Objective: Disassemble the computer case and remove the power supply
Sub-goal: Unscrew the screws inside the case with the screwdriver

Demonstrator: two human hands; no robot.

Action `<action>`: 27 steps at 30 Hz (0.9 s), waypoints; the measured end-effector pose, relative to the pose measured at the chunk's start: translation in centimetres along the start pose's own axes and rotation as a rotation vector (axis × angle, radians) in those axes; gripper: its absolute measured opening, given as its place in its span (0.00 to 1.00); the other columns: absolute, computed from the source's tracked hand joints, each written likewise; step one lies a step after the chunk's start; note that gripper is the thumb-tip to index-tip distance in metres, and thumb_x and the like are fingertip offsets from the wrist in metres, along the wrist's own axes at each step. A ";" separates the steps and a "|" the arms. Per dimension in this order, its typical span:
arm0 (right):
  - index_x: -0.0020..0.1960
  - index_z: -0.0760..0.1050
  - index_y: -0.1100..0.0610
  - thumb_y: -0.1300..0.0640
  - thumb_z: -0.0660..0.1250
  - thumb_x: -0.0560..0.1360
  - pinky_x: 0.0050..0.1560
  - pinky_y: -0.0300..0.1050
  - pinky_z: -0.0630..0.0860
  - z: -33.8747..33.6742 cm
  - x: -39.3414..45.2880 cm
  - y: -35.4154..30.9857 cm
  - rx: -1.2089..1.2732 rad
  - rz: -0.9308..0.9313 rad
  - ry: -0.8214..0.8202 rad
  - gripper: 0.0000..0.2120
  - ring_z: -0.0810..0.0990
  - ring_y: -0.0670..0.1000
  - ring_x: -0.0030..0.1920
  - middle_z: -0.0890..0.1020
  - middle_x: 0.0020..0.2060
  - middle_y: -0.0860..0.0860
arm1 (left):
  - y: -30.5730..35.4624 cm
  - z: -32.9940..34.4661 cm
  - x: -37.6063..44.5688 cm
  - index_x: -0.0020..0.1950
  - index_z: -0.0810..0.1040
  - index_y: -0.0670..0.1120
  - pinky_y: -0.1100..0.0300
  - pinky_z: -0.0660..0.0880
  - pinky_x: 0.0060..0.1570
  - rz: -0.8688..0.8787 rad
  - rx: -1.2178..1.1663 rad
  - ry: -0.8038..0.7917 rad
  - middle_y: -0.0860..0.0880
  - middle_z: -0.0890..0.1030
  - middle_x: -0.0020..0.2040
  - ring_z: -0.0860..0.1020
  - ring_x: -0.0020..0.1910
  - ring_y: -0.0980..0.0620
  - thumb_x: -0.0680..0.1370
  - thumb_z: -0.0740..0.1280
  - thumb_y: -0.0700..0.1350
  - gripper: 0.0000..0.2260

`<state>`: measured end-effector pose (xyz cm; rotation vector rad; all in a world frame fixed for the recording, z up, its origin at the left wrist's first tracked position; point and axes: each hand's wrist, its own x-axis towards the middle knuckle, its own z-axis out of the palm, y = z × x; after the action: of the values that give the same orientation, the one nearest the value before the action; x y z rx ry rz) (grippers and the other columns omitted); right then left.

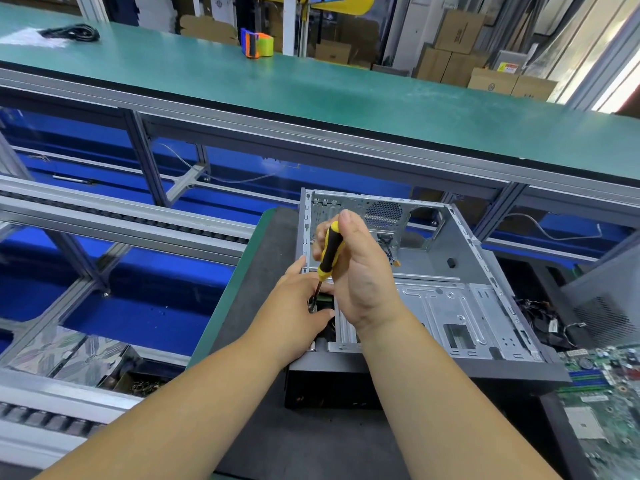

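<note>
Computer case (450,271) on dark mat (277,445), green workbench (311,88) behind

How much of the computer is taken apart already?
Quite a lot: the computer case lies open and mostly bare, with a motherboard out beside it. Now the right hand works a screwdriver down at a corner part steadied by the left hand. That part still needs lifting out.

Right hand (360,271) gripping screwdriver (330,251), left hand (301,306) steadying its tip, open computer case (450,271)
</note>
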<state>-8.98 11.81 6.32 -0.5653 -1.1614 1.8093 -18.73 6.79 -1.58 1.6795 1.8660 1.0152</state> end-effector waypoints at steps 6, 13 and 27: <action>0.36 0.78 0.55 0.44 0.57 0.81 0.35 0.41 0.69 0.0 0.0 0.0 -0.005 0.053 0.042 0.23 0.71 0.48 0.30 0.75 0.30 0.51 | 0.2 -0.1 0.0 0.49 0.78 0.60 0.50 0.70 0.66 -0.005 -0.020 0.003 0.58 0.69 0.70 0.62 0.74 0.55 0.73 0.72 0.47 0.09; 0.35 0.72 0.58 0.39 0.48 0.82 0.27 0.38 0.60 0.6 0.3 0.7 0.032 0.005 0.008 0.30 0.60 0.47 0.26 0.65 0.24 0.49 | 0.5 -0.2 0.0 0.42 0.74 0.61 0.49 0.73 0.62 -0.042 -0.012 -0.008 0.50 0.67 0.71 0.66 0.71 0.50 0.72 0.71 0.49 0.08; 0.40 0.71 0.51 0.50 0.64 0.78 0.41 0.43 0.71 0.1 -0.2 -0.3 -0.107 0.055 0.010 0.09 0.75 0.47 0.36 0.77 0.37 0.48 | 0.1 0.0 0.3 0.45 0.75 0.61 0.50 0.73 0.62 -0.012 0.034 0.013 0.57 0.71 0.65 0.67 0.70 0.52 0.73 0.71 0.50 0.07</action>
<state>-8.84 11.63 6.68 -0.6734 -1.2522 1.7968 -18.70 7.05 -1.53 1.6833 1.9092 0.9970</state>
